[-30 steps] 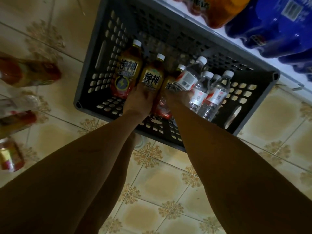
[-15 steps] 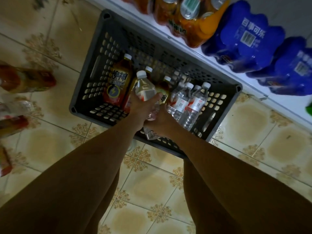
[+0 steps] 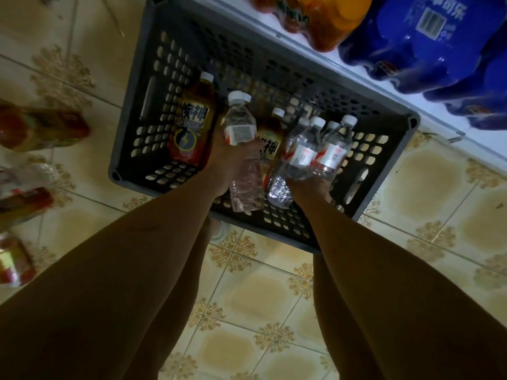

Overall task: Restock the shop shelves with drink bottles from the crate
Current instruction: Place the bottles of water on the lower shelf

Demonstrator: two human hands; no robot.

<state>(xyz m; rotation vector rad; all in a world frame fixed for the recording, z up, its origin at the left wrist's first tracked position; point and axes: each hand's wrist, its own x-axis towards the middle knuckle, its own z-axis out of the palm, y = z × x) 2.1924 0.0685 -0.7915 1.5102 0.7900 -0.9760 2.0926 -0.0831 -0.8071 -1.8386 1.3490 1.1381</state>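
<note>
A dark grey perforated crate stands on the tiled floor. Inside it are a large amber drink bottle with a yellow and red label, a smaller amber one, and a cluster of clear water bottles with white caps. My left hand grips one clear water bottle around its middle, raised above the others with its cap pointing away from me. My right hand is at the lower ends of the water bottle cluster, fingers curled around them and mostly hidden.
A white shelf runs along the crate's far side, holding blue shrink-wrapped packs and an orange pack. Blurred red and amber bottles stand at the left. My legs show below, over patterned tiles.
My left hand let go of the amber bottles and lifted a clear water bottle. My right hand moved from under that bottle to the water bottles on the right.
</note>
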